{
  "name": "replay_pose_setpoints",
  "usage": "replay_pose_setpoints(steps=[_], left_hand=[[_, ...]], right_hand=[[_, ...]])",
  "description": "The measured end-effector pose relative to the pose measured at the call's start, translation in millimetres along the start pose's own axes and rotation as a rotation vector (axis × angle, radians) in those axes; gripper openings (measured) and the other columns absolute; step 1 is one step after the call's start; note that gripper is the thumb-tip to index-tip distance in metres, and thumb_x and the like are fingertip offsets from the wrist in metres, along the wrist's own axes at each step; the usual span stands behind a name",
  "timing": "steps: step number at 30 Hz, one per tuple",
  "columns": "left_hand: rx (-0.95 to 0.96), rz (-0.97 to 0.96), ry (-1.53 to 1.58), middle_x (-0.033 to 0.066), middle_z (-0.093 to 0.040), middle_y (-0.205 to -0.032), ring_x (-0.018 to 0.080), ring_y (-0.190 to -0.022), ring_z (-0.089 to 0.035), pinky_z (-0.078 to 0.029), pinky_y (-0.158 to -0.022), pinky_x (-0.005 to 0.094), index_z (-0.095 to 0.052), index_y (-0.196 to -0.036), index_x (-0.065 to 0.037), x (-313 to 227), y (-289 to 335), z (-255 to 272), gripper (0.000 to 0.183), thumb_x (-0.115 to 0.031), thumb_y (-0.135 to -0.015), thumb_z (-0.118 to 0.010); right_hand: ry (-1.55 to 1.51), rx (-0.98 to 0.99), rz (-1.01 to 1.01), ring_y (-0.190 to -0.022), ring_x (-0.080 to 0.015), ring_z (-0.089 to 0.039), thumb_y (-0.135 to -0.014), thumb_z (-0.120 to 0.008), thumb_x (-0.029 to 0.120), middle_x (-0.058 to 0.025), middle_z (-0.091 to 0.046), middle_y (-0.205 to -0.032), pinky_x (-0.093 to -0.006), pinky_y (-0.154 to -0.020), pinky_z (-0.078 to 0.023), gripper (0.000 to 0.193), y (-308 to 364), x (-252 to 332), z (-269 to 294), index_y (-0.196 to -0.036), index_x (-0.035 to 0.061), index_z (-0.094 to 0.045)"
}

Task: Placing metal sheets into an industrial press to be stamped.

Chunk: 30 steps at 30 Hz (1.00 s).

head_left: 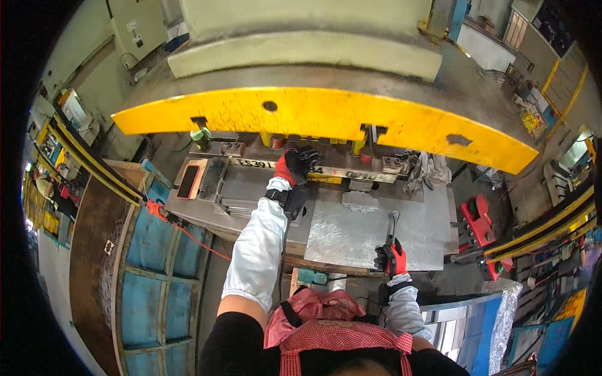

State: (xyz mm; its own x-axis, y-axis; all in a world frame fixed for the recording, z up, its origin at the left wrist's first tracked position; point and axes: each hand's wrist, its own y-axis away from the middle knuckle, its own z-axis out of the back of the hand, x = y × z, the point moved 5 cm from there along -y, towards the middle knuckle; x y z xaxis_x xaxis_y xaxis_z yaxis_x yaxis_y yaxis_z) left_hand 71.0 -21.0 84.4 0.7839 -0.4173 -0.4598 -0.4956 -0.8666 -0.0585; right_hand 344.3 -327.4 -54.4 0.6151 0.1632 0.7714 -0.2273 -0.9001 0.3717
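Observation:
In my right hand, gloved in red and black, is a metal wrench, its ring end pointing away from me over a flat steel sheet. The fingers are wrapped round its near end. Farther off and to the left, my left hand in a matching glove reaches to the long die with painted markings on its front face. Its dark fingers lie stretched over the die's edge, with no tool visible in them. Small thin metal plates lie on the sheet near the die.
A yellow press beam spans above the die. Stacked metal sheets and a phone-like dark slab lie at the left. Grey cloth gloves rest at the right. A blue metal bin stands left, a red stool right.

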Motion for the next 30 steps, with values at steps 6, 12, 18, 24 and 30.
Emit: replay_pose_setpoints(steps=[6,12,18,24,30], left_hand=[[0.175,-0.426,-1.229,0.0226,-0.056,-0.108,0.0341,-0.097,-0.056,-0.046,-0.086,0.0382,-0.048,-0.113,0.006,-25.3,2.1,7.1,0.039,-0.019,-0.084,-0.04],[-0.01,-0.069,-0.134,0.0197,-0.056,-0.107,0.0345,-0.09,-0.058,-0.048,-0.082,0.0418,-0.05,-0.109,0.0,-7.2,7.0,-13.7,0.032,-0.023,-0.088,-0.042],[-0.206,-0.109,-0.284,0.0158,-0.057,-0.104,0.0309,-0.092,-0.059,-0.051,-0.08,0.0418,-0.049,-0.109,0.001,-6.1,22.5,-25.1,0.03,-0.021,-0.091,-0.039],[-0.01,-0.101,-0.165,0.0153,-0.055,-0.112,0.0268,-0.1,-0.056,-0.047,-0.086,0.0399,-0.044,-0.12,0.003,2.1,77.8,-8.3,0.041,-0.025,-0.093,-0.031],[0.12,0.012,-0.007,0.0142,-0.057,-0.108,0.025,-0.095,-0.058,-0.049,-0.083,0.0373,-0.046,-0.118,0.002,22.7,97.0,-1.0,0.041,-0.025,-0.094,-0.028]], right_hand=[[0.064,0.008,-0.03,-0.045,-0.0196,-0.053,-0.081,-0.058,0.016,-0.0101,-0.058,-0.072,-0.0327,-0.04,-0.045,0.025,-2.5,-4.8,-6.4,-0.102,0.0124,-0.045],[0.055,-0.038,-0.005,-0.045,-0.0177,-0.05,-0.083,-0.055,0.015,-0.0099,-0.057,-0.072,-0.033,-0.042,-0.045,0.021,2.4,1.2,-4.6,-0.101,0.0115,-0.044],[0.062,-0.125,0.199,-0.045,-0.0143,-0.047,-0.085,-0.053,0.015,-0.0086,-0.057,-0.07,-0.0298,-0.043,-0.043,0.022,3.2,-7.6,6.4,-0.104,0.0059,-0.047],[0.341,0.203,0.278,-0.047,-0.0078,-0.046,-0.085,-0.053,0.01,-0.003,-0.056,-0.073,-0.0226,-0.04,-0.036,0.035,27.9,81.8,-140.6,-0.118,0.0039,-0.046],[0.669,0.37,0.448,-0.046,-0.0085,-0.045,-0.08,-0.061,0.018,0.0004,-0.052,-0.068,-0.0253,-0.04,-0.037,0.02,-91.0,127.9,-256.1,-0.095,0.0057,-0.055]])
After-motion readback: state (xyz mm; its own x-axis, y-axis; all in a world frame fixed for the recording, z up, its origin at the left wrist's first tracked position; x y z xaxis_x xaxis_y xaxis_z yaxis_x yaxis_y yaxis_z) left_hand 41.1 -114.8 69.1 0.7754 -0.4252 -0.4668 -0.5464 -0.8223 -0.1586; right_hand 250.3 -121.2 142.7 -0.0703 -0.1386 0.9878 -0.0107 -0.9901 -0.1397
